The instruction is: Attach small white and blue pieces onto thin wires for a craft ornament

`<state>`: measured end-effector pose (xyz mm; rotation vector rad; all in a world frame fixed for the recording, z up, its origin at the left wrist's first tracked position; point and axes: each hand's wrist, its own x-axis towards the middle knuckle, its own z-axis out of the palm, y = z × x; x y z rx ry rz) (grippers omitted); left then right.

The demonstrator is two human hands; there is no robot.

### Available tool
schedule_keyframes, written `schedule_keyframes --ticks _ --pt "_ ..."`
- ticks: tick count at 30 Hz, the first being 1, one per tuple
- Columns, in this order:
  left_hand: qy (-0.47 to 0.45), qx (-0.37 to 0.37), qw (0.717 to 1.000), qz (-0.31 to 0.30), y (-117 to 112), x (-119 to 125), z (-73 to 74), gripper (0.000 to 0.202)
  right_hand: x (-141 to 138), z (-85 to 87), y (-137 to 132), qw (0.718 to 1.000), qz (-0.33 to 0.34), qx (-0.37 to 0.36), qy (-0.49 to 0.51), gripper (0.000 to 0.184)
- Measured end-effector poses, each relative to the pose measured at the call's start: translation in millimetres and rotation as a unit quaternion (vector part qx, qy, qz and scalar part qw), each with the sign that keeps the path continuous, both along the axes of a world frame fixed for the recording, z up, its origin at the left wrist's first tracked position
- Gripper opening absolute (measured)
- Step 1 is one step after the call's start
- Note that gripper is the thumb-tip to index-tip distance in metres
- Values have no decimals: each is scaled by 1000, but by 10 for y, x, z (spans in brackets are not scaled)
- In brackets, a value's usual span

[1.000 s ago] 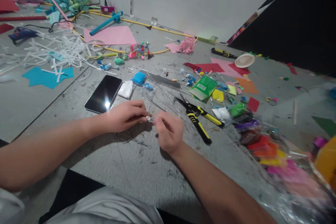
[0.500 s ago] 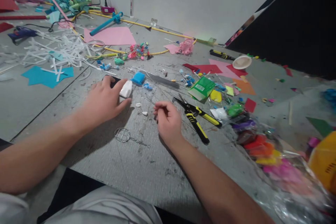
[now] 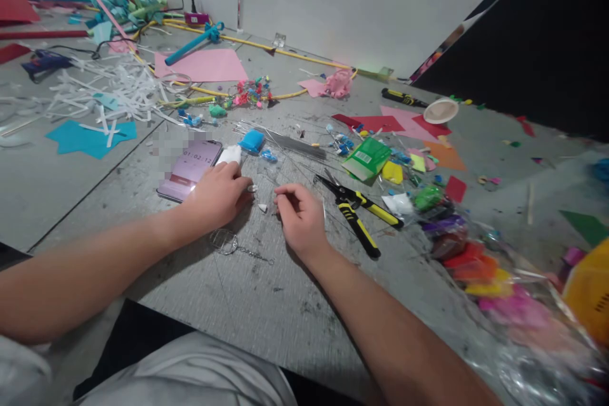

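Note:
My left hand (image 3: pixel 221 196) rests low over the table, its fingertips closed at a small white piece (image 3: pixel 252 189) that looks like modelling clay. A second white bit (image 3: pixel 262 208) lies just right of them. Behind that hand are a phone (image 3: pixel 193 168) with a timer on its screen and a white clay packet (image 3: pixel 229 155). My right hand (image 3: pixel 302 219) is curled in a pinch, with what seems a thin wire at its fingertips, mostly hidden. Between my forearms lies a twisted wire shape (image 3: pixel 233 245), a round frame with a stem.
Yellow-black pliers (image 3: pixel 356 212) lie open beside my right hand. Beyond are a blue clay packet (image 3: pixel 251 141), a bundle of wires (image 3: pixel 295 144) and a green packet (image 3: pixel 365 158). Colourful bags (image 3: pixel 471 263) crowd the right; white paper strips (image 3: pixel 118 89) lie at the left.
My left hand has moved right and nearer, off the phone and white packet, down to the small white piece. The phone screen is now uncovered. My right hand has barely shifted.

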<state>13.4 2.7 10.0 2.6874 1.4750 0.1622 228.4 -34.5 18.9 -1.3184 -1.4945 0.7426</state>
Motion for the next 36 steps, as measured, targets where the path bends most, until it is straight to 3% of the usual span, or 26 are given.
schedule_keyframes --ticks 6,10,13,19,32,36 --pt "-106 -7 994 -10 47 5 -40 19 -1 14 -1 1000 2 16 -24 13" --pt "-255 -78 963 -35 8 -3 15 16 -12 83 -26 997 11 39 -60 13" --pt "-317 -140 938 -23 -51 23 50 19 -26 137 -55 991 31 71 -108 14" --pt "-363 -178 914 -17 -128 66 49 18 -39 155 -78 983 69 101 -139 14" --pt "-442 -235 866 -11 -128 46 -13 19 -32 151 -73 972 77 128 -180 10" --pt "-436 -234 869 -27 -118 41 -24 23 -27 153 -86 982 78 99 -142 12"
